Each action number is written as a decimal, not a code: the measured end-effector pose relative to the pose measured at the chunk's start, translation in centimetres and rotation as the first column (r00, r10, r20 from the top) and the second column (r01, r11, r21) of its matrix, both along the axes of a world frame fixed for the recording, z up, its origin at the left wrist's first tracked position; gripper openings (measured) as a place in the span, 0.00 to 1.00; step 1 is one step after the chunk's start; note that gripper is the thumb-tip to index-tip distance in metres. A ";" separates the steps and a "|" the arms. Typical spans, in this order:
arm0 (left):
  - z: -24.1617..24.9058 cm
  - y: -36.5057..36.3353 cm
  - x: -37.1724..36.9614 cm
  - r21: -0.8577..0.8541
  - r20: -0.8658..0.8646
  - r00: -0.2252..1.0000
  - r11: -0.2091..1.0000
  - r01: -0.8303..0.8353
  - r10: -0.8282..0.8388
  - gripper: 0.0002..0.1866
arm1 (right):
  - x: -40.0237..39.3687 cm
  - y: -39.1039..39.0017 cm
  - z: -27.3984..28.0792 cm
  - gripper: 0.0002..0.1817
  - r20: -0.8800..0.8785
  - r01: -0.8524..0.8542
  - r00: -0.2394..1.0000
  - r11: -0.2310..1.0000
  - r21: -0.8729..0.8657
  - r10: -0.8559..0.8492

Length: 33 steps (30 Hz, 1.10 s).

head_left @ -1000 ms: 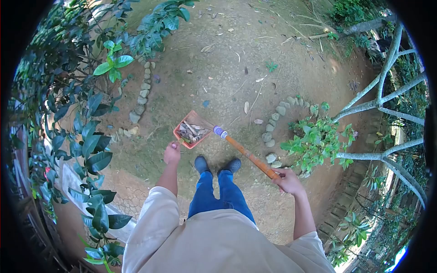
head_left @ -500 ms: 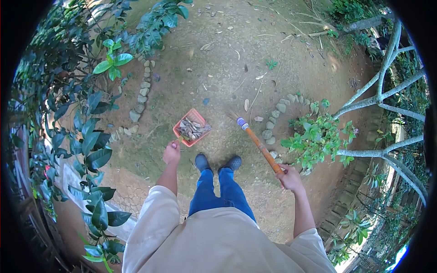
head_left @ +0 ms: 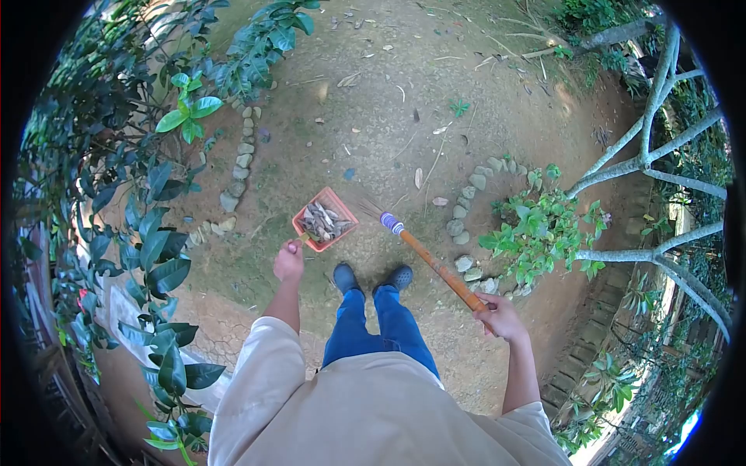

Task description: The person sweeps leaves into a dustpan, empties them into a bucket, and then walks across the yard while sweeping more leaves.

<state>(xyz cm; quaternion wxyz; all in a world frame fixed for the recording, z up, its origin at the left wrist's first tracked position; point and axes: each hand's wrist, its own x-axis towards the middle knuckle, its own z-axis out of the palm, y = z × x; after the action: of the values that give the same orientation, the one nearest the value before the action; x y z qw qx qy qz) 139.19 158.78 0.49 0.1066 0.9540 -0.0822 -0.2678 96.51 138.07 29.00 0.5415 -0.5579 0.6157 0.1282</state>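
Observation:
My left hand [head_left: 289, 261] is closed around the handle of an orange plastic dustpan [head_left: 348, 234], which sits low over the ground ahead of my feet. Dry leaves [head_left: 323, 223] lie heaped inside it. In my right hand [head_left: 500, 317] is the orange-brown handle of a stick broom [head_left: 435, 267], with the fingers wrapped round its end. The broom slants up to the left. Its purple-and-white binding [head_left: 392, 223] and thin bristles [head_left: 369, 206] are just right of the dustpan, seemingly apart from it.
Stones line the dirt on the left [head_left: 242, 161] and curve round on the right [head_left: 461, 211]. A leafy shrub [head_left: 536, 225] and pale tree branches [head_left: 614, 180] stand to the right, dark foliage [head_left: 167, 272] to the left. Scattered dry leaves [head_left: 419, 178] dot the ground.
The broom head has swung left and slightly down, closer to the dustpan. My right hand has shifted a little right and down, while the dustpan has moved slightly left.

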 end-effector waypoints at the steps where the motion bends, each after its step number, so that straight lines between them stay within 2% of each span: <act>1: 0.2 -0.1 0.0 -0.009 0.003 1.000 1.000 -0.006 0.006 0.21 | 0.3 -0.1 0.0 0.32 -0.007 -0.003 1.000 1.000 -0.018 0.003; 12: 1.1 -1.0 0.9 -0.055 0.001 0.999 0.998 -0.041 0.041 0.21 | 1.2 -2.4 -3.4 0.32 0.053 0.026 0.998 0.985 -0.173 -0.017; 17: 0.4 -2.6 1.8 -0.066 0.007 0.999 0.996 -0.054 0.054 0.24 | 2.4 -6.1 -6.3 0.33 0.076 0.028 0.997 0.981 -0.191 -0.014; 20: 0.2 -3.6 2.0 -0.038 0.001 0.998 0.997 -0.065 0.065 0.25 | 3.3 -8.5 -9.2 0.33 0.112 0.040 0.993 0.991 -0.128 -0.025; 23: -1.0 -4.2 2.4 -0.060 0.017 0.996 0.995 -0.085 0.086 0.25 | 4.8 -10.1 -10.6 0.33 0.057 -0.099 0.993 0.989 -0.109 0.106; 27: -1.0 -5.5 3.0 -0.077 -0.003 0.993 0.990 -0.120 0.121 0.25 | 4.7 -11.9 -7.3 0.33 0.085 -0.149 0.986 0.985 0.091 0.142; 30: -1.0 -5.9 3.2 -0.067 0.021 0.987 0.985 -0.158 0.159 0.24 | 4.0 -12.3 -4.2 0.32 0.060 -0.192 0.981 0.975 0.111 0.186; 33: 0.4 -6.3 3.2 -0.078 0.026 0.982 0.980 -0.182 0.184 0.24 | 3.8 -12.4 -2.4 0.31 0.064 -0.250 0.967 0.967 0.057 0.246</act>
<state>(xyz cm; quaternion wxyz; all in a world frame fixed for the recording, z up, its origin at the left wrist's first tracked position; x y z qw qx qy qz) 142.42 152.45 0.84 0.1651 0.9572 -0.0058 -0.2378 100.36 125.65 26.63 0.5561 -0.6162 0.5209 0.1990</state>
